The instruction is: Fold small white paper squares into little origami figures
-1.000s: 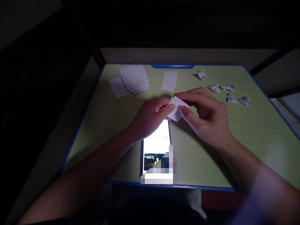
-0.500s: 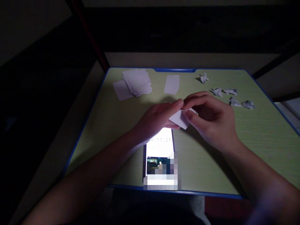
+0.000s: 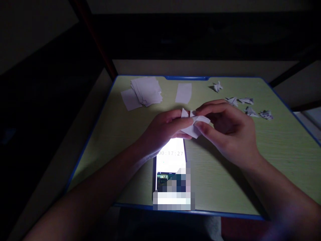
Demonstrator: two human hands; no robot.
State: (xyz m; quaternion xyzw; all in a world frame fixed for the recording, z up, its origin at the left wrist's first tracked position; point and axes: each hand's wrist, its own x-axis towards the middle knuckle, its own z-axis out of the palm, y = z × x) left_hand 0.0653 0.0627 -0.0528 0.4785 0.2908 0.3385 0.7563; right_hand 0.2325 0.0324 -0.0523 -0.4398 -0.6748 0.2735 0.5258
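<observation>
Both hands hold one small white sheet of paper (image 3: 190,131), partly folded, above the middle of the table. My left hand (image 3: 165,125) pinches it from the left, thumb on top and fingers beneath. On the right side my right hand (image 3: 229,130) grips the paper between thumb and fingertips. Two pointed flaps of the paper stand up past the left thumb. Its underside is hidden by the fingers. Just below the hands lies a lit phone (image 3: 171,160) showing a timer, its lower part blurred out.
A stack of white paper sheets (image 3: 147,89) lies at the back left, and a single sheet (image 3: 184,93) at the back middle. Several small folded paper shapes (image 3: 232,101) are scattered at the back right. The pale green table (image 3: 112,134) has a blue edge.
The left thumb has come down onto the paper, and two flaps now stick up behind it. The right hand keeps its hold. The view has tilted slightly upward.
</observation>
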